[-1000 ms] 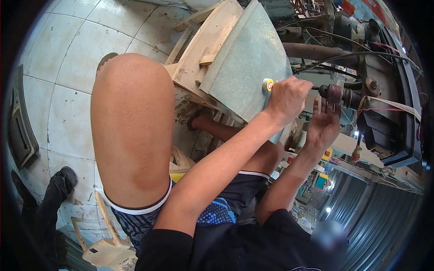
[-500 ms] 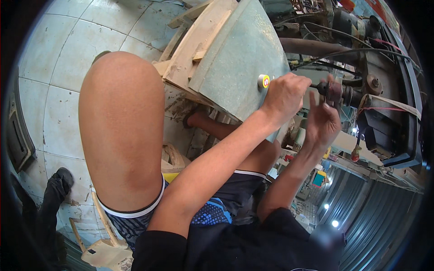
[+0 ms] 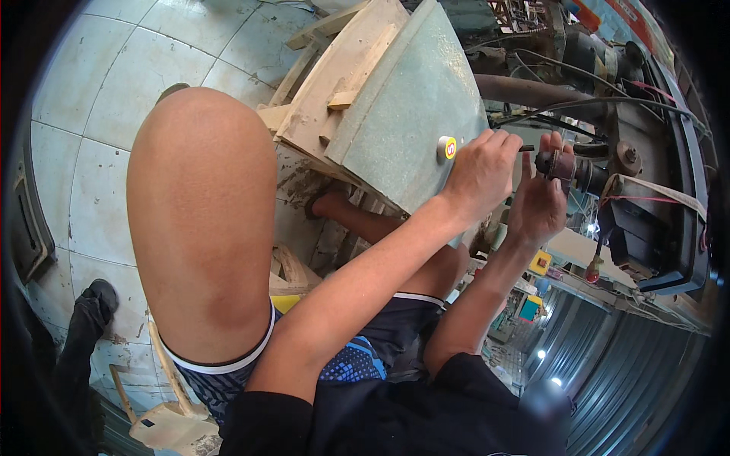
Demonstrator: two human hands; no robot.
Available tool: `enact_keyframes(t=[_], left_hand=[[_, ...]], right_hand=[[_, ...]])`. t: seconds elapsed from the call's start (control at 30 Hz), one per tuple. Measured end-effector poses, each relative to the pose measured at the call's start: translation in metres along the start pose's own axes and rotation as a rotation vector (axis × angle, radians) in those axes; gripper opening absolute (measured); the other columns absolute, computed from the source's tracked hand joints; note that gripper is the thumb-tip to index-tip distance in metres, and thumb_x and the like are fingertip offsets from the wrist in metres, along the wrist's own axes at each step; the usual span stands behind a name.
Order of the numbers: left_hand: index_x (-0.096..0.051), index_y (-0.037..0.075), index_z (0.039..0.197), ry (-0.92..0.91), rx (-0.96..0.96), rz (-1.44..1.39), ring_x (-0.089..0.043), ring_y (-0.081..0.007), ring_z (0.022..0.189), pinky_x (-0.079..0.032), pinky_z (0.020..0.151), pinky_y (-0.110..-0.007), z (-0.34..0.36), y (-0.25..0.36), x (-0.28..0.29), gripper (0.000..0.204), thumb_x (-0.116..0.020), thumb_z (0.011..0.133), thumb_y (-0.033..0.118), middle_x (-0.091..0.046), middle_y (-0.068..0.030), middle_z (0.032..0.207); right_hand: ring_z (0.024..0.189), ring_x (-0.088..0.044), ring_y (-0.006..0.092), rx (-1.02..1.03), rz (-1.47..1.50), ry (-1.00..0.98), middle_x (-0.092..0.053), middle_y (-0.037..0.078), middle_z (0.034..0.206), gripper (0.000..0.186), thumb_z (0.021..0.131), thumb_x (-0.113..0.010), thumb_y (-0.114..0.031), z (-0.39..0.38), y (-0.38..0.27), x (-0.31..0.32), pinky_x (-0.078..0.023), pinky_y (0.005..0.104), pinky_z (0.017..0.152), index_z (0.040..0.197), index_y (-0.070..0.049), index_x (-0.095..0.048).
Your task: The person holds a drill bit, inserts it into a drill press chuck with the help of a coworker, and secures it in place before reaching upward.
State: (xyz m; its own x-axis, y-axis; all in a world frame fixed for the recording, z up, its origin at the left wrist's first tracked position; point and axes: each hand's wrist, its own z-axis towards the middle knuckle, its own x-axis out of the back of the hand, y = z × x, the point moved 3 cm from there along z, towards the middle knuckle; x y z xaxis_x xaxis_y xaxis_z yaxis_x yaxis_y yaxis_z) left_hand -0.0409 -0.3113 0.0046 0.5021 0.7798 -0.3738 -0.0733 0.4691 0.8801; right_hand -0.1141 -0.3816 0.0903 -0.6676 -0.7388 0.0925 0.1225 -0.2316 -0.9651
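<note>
My left hand is closed, pinching a thin dark rod that sticks out to the right past its fingers. The rod's tip stands just short of a dark chuck with a reddish-brown collar, mounted on the machine's spindle. Around that collar curl the fingers of my right hand, thumb on the near side and fingertips showing beyond it. By my left wrist, a small white roll with a yellow and red label rests on a greenish board.
Wooden frame pieces support the board's left side. At right is the machine's dark body, with a cable and a cloth strap. My bare knee rises at left. Another person's shoe is on the tiled floor.
My right hand, blurred and with fingers spread before, has closed around the chuck collar. The rod's tip, at the chuck before, now shows a small gap from it.
</note>
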Motion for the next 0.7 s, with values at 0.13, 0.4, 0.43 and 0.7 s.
enact_keyframes(t=[0.13,0.4,0.43,0.7], left_hand=[[-0.062,-0.001,0.101,0.025,0.017,-0.232,-0.057,-0.0337,0.091,-0.049,0.079,-0.040,0.005,0.004,-0.002,0.023,-0.061,0.079,0.002,-0.057,-0.0180,0.095],[-0.069,0.003,0.107,-0.099,0.000,-0.224,-0.058,-0.0277,0.089,-0.050,0.079,-0.038,0.011,0.001,-0.006,0.031,-0.071,0.076,0.008,-0.058,-0.0111,0.093],[-0.070,0.003,0.105,-0.081,-0.015,-0.211,-0.058,-0.0265,0.089,-0.050,0.079,-0.038,0.011,0.001,-0.005,0.030,-0.071,0.076,0.008,-0.059,-0.0096,0.093],[-0.072,0.005,0.101,-0.065,-0.046,-0.203,-0.056,-0.0238,0.086,-0.050,0.080,-0.037,0.015,0.003,-0.005,0.027,-0.073,0.074,0.010,-0.063,-0.0060,0.090]], right_hand=[[0.136,-0.038,0.0304,-0.003,-0.114,0.025,-0.040,0.021,0.145,0.055,0.088,-0.056,-0.012,-0.004,-0.002,0.004,-0.032,0.0438,0.111,0.140,-0.001,-0.041],[0.131,-0.044,0.0300,-0.006,-0.148,0.042,-0.043,0.021,0.143,0.053,0.089,-0.057,-0.009,-0.004,-0.005,0.005,-0.032,0.0449,0.112,0.139,0.000,-0.042],[0.131,-0.044,0.0299,-0.005,-0.141,0.050,-0.043,0.021,0.143,0.053,0.089,-0.058,-0.008,-0.004,-0.004,0.006,-0.032,0.0441,0.112,0.139,0.000,-0.042],[0.116,-0.055,0.0241,0.007,-0.250,0.243,-0.056,0.016,0.130,0.039,0.091,-0.055,-0.010,-0.018,-0.006,-0.014,-0.039,0.0386,0.101,0.128,-0.001,-0.054]])
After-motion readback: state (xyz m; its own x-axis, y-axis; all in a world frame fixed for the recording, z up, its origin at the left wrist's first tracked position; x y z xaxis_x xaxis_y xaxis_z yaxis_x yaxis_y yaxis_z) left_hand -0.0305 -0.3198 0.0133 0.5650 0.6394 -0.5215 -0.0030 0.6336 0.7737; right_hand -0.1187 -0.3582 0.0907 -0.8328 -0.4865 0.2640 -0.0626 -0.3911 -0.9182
